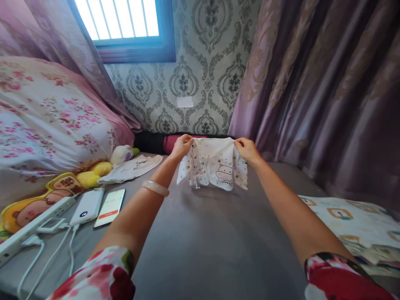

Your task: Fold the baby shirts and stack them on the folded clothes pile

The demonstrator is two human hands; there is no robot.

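Upper corners pinched, your left hand [183,146] and right hand [246,151] well apart, the small white shirt [215,156] hanging between them above the grey bed [200,237], toward its far edge: spread out, I judge, but unfolded and not laid down.

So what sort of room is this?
Most likely a bedroom: a broad surface with a grey sheet looks like a bed, with flower-printed bedding heaped on the left and a long purple curtain hanging on the right.
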